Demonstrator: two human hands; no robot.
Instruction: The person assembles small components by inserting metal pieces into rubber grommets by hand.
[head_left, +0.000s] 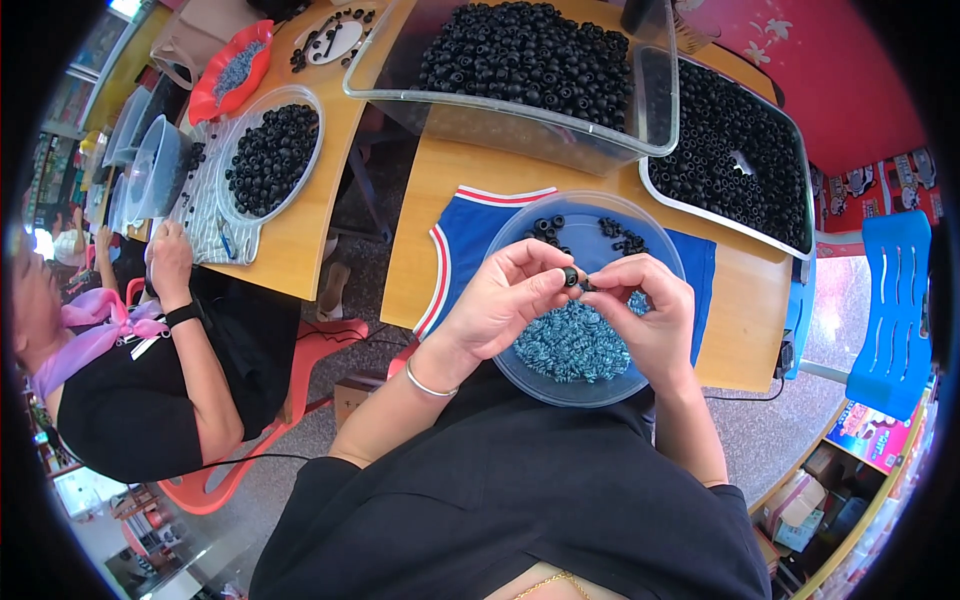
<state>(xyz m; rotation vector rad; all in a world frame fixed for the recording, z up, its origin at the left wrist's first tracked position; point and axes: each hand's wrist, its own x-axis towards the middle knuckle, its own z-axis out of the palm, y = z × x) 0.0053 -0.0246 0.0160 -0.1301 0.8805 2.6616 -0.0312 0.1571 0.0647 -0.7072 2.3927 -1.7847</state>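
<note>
My left hand [508, 296] pinches a small black ring [570, 276] between thumb and forefinger. My right hand [648, 310] meets it from the right, its fingertips closed on a small dark piece touching the ring. Both hands hover over a clear round bowl [530, 372] that lies on a blue cloth [468, 240]. The bowl holds a heap of small blue-grey coiled parts [574, 344] near me and a few loose black rings [548, 228] at its far side.
A clear tub [520, 128] heaped with black rings stands at the back, a clear tray [700, 210] of them at the right. To the left, another person sits at a second table with a bowl of black rings [272, 158]. A blue chair [896, 300] stands right.
</note>
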